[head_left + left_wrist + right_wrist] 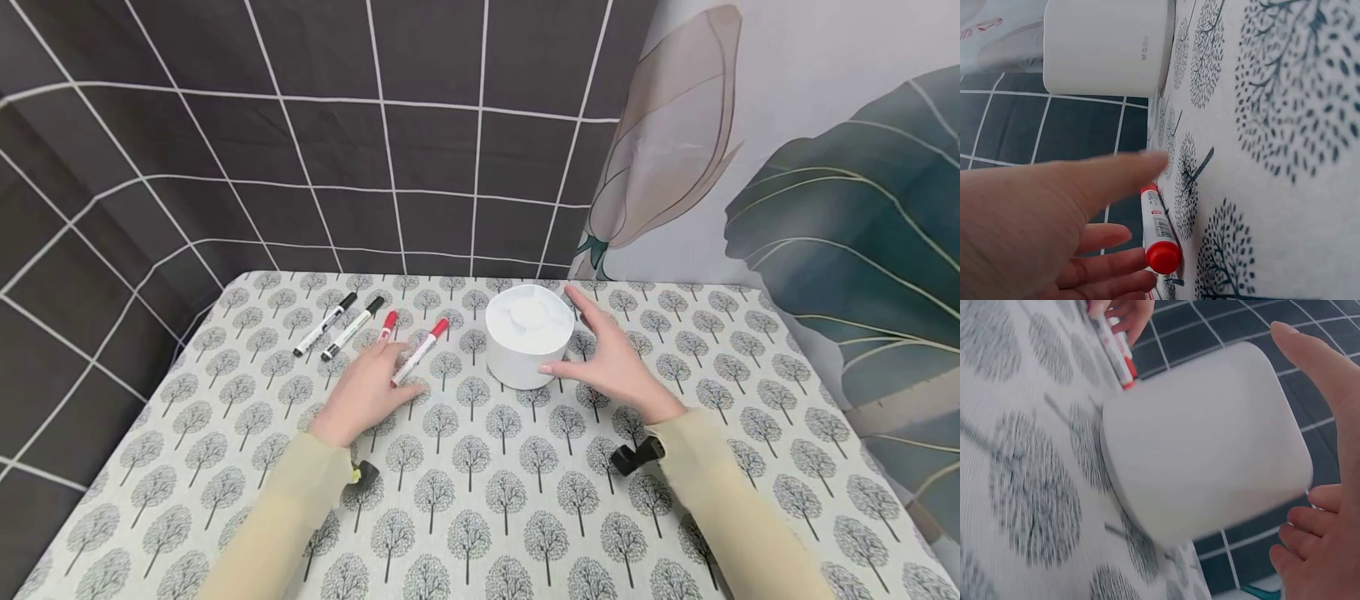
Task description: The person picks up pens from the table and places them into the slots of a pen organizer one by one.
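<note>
Pale sleeves lie nearest, reaching forward over a tree-print tablecloth. The left hand rests low among the pens, thumb and fingers loosely spread rather than curled round anything. Just at its right side lies a red-capped pen, its long axis slanting away from the person, cap at the far right end and plain end close to the thumb. Another red-capped marker is mostly hidden by the fingers; two black-capped pens lie beyond, to the left, slanting much the same way.

Clearly nearer to the left hand, the pens sit well apart from the right one. A round white tub with dividers inside stands upright to the right of them, and the right hand frames its right side, thumb by the near wall, fingers stretched along the far side. Whether either hand makes contact is hard to tell from these angles.
</note>
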Motion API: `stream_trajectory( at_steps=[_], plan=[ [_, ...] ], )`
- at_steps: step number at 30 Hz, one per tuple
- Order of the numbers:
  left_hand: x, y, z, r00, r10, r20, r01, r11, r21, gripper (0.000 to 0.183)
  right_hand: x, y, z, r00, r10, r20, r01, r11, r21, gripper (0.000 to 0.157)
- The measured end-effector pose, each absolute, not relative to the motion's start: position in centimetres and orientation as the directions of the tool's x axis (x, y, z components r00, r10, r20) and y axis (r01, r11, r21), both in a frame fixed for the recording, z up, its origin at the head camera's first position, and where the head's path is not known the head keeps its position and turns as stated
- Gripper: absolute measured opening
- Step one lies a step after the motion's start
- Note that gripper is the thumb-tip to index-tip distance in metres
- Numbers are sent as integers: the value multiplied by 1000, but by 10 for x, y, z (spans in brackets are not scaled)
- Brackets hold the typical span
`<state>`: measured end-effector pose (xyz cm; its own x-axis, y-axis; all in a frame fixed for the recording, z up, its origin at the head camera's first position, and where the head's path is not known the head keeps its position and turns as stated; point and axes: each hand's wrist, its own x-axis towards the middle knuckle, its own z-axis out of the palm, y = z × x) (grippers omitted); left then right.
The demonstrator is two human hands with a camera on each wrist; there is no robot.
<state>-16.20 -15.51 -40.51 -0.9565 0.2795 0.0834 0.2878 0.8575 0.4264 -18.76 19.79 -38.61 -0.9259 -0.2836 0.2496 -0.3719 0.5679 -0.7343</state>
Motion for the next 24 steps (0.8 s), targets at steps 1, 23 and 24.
stream_trajectory(
  at_steps=[1,23,24],
  plan=[
    [-161,-155,-406,-960,272,72,276,857,435,70,-189,194,-387,-921,-292,256,-381,550,-744,116],
    [-162,-158,-410,-980,196,36,187,844,503,27,-188,169,-371,-952,-251,178,-286,510,-811,115],
    [-163,-159,-409,-982,187,40,181,843,507,26,-184,168,-366,-952,-252,173,-281,505,-816,114]
  ],
)
